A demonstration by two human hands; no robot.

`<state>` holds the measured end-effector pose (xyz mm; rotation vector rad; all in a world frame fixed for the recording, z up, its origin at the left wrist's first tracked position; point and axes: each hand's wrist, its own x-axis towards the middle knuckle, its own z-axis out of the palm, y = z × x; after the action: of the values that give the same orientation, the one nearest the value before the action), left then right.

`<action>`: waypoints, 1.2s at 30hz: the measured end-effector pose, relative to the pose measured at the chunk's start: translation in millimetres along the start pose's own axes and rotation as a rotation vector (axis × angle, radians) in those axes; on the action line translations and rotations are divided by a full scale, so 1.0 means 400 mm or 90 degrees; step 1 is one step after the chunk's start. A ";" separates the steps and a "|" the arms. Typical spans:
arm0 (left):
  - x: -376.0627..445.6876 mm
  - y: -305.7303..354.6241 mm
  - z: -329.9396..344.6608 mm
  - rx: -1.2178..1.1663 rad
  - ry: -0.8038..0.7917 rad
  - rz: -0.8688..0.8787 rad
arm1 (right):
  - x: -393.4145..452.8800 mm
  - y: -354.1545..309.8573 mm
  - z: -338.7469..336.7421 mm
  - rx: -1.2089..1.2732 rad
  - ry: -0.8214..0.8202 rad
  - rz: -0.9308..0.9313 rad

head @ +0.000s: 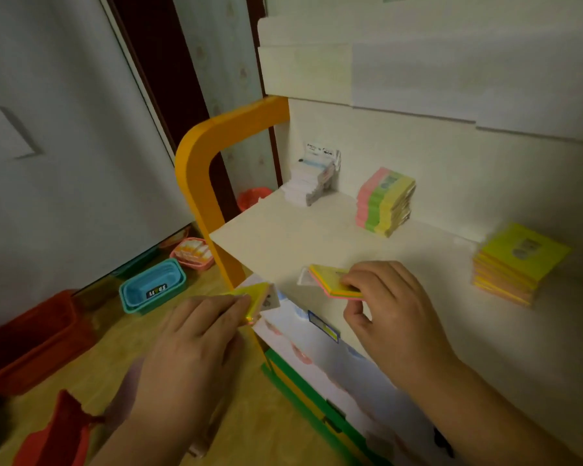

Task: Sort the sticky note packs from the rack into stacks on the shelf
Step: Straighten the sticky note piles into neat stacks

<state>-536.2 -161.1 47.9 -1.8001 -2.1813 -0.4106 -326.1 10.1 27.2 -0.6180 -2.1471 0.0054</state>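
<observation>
Right hand (pixel 384 317) pinches 1 sticky note pack (pixel 334 284) by its edge, low over the shelf (pixel 283 240) front. Left hand (pixel 189 338) fingers curl round a 2nd pack (pixel 256 301), just off the shelf edge. 3 stacks sit behind. Best match the colours to the yellow stack (pixel 515 264), lower flat, square the edges.

Matt cream shelf (pixel 283 240), glossy orange frame (pixel 196 169), smooth plastic blue baskets (pixel 152 287)

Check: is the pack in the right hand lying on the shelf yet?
Cannot tell: the right hand pinches the pack low over the shelf.
</observation>
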 end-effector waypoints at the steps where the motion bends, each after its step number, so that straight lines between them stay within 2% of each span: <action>1: 0.022 0.000 0.007 -0.011 0.007 0.010 | 0.002 0.009 0.002 -0.006 0.001 0.009; 7: 0.191 0.026 0.070 -0.051 0.069 0.132 | -0.013 0.067 -0.007 -0.060 0.003 0.098; 12: 0.365 0.055 0.177 -0.136 0.111 0.260 | -0.034 0.112 -0.028 -0.164 0.011 0.185; 22: 0.674 0.275 0.321 -0.338 0.120 0.523 | -0.070 0.127 -0.107 -0.394 0.033 0.390; 25: 0.707 0.375 0.347 -0.412 0.134 0.618 | -0.093 0.092 -0.125 -0.471 0.065 0.426; 29: 0.719 0.513 0.352 -0.427 0.127 0.741 | -0.109 0.026 -0.149 -0.575 0.090 0.492; 33: 0.706 0.614 0.359 -0.390 0.110 0.780 | -0.127 -0.037 -0.169 -0.660 0.079 0.562; 36: 0.683 0.632 0.379 -0.353 0.070 0.792 | -0.137 -0.070 -0.187 -0.673 0.085 0.564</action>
<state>-343.1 190.4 25.1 -2.8494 -0.5532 -0.7652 -254.3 -54.0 38.2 -2.0438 -1.4494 -0.6890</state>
